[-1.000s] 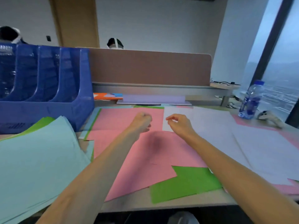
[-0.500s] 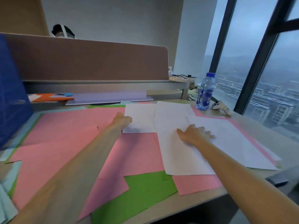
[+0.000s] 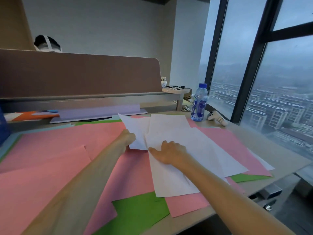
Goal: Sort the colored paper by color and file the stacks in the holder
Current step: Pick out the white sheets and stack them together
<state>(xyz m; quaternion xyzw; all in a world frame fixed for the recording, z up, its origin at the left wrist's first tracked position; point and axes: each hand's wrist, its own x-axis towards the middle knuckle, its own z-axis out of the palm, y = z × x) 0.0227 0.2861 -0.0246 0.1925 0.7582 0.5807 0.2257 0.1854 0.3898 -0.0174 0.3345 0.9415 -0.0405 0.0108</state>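
White sheets (image 3: 177,133) are lying over pink paper (image 3: 50,150); left hand (image 3: 127,138) is pinching one sheet's edge, right hand (image 3: 171,151) is pressing flat, fingers spread. Squaring edges before lifting should help.

Bare forearms, sleeveless to frame edge (no jewellery visible).

White sheets (image 3: 183,150) lay fanned and overlapping on top of broad pink sheets (image 3: 55,160) that covered most of the desk; one white sheet (image 3: 135,131) tilted up at its far corner. Green paper (image 3: 140,211) showed beneath, near the front edge.
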